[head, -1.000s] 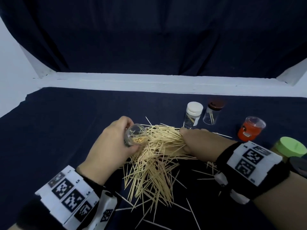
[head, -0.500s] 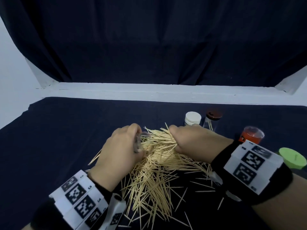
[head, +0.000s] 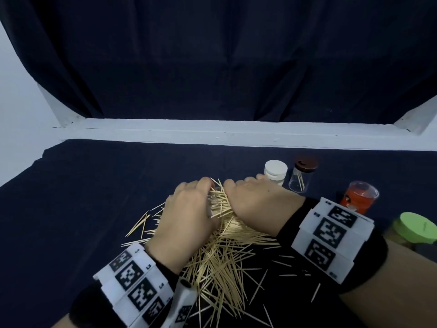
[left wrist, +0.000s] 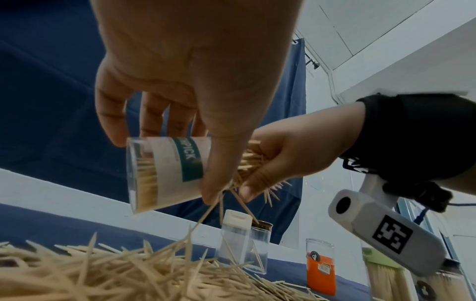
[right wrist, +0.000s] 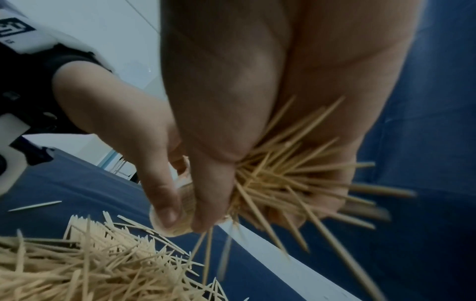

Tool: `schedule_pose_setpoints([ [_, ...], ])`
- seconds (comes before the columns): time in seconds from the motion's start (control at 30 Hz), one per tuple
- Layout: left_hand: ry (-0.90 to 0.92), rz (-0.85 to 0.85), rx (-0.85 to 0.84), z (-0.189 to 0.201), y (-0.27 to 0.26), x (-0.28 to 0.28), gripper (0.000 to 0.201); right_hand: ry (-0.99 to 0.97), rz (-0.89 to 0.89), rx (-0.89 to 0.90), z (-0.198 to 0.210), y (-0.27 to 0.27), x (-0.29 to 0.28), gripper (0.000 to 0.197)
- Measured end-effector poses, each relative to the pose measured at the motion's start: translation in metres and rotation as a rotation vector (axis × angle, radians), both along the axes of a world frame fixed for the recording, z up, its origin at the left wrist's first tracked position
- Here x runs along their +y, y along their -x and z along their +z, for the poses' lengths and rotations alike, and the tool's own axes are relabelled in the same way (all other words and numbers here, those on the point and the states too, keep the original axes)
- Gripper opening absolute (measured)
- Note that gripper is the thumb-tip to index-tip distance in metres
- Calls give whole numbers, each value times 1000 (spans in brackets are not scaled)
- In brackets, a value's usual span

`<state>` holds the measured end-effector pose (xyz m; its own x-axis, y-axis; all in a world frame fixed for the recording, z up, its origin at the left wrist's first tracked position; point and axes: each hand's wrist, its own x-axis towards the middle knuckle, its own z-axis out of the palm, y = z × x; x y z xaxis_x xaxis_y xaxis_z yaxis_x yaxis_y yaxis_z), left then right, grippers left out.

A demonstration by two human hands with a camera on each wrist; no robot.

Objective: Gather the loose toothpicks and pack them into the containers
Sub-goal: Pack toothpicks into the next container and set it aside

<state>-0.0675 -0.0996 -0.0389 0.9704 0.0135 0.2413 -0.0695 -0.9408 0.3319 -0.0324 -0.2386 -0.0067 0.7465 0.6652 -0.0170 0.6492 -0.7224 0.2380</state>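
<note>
Left hand (left wrist: 180, 67) grips the clear jar (left wrist: 165, 173), right hand (left wrist: 291, 156) at its three o'clock clutches a light, stiff, splaying bundle of toothpicks (right wrist: 291, 179); best squeezed mid-length.

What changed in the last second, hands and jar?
The hands closed together: the left hand turned the jar until its mouth met the bundle gripped in the right hand, so the jar is mostly hidden in the head view. Some toothpicks slip toward the pile. The grips and the other containers are unchanged.
</note>
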Motion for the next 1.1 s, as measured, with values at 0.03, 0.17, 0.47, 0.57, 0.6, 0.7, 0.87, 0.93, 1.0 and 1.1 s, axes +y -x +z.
schedule_pose_setpoints([
  [0.03,4,-2,-4,0,-1,1,49,-29,-17,40,3,-2,1,17],
  [0.17,40,-13,9,0,-1,2,46,-223,-74,232,14,-10,-1,48],
  [0.47,119,-5,16,-2,-2,8,46,-853,-122,548,2,-21,-25,48],
  [0.57,142,-24,0,-2,-2,6,43,-875,-64,473,-8,-22,-24,18],
  [0.6,134,-33,-8,-2,-1,5,42,-880,-54,451,-11,-22,-22,15],
  [0.7,100,-52,-3,-1,-1,2,39,-888,-37,438,-13,-21,-15,17],
  [0.87,168,-59,-23,-2,-1,5,42,-935,22,481,-10,-18,-15,27],
  [0.93,180,-50,-19,-2,-1,6,44,-1030,10,494,-8,-17,-17,34],
  [1.0,182,-35,-12,-1,-1,7,45,-1123,1,508,-7,-16,-19,34],
  [1.1,207,-8,3,-1,0,10,46,-1207,-4,479,-8,-15,-21,28],
])
